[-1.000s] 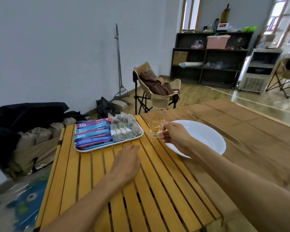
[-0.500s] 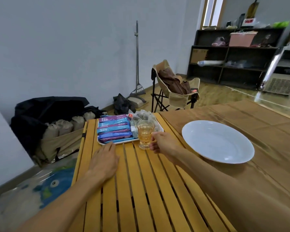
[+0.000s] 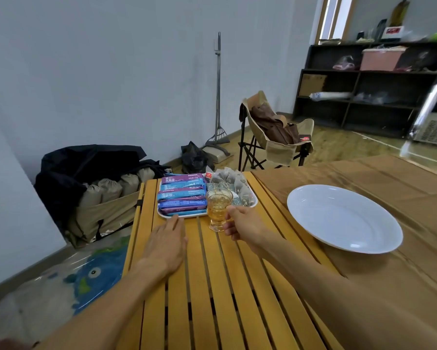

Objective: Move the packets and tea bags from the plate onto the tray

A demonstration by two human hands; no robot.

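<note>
Packets in blue and purple wrappers (image 3: 182,195) and mesh tea bags (image 3: 233,184) already fill the white rectangular tray (image 3: 253,205) at the far left corner of the slatted wooden worktop (image 3: 220,286), and the round white plate (image 3: 343,218) at its right edge is bare. The right hand (image 3: 243,224) grips a small footed glass of amber tea (image 3: 217,209) just beside the tray's near edge; it should probably stay upright and land clear of the rim. The left hand (image 3: 168,242) lies flat, fingers extended, holding nothing.

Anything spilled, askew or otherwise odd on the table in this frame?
Nothing spilled or damaged. The packets and tea bags sit tidily in the tray; the plate is empty. The right hand holds a glass of tea upright, and the left hand lies flat.
</note>
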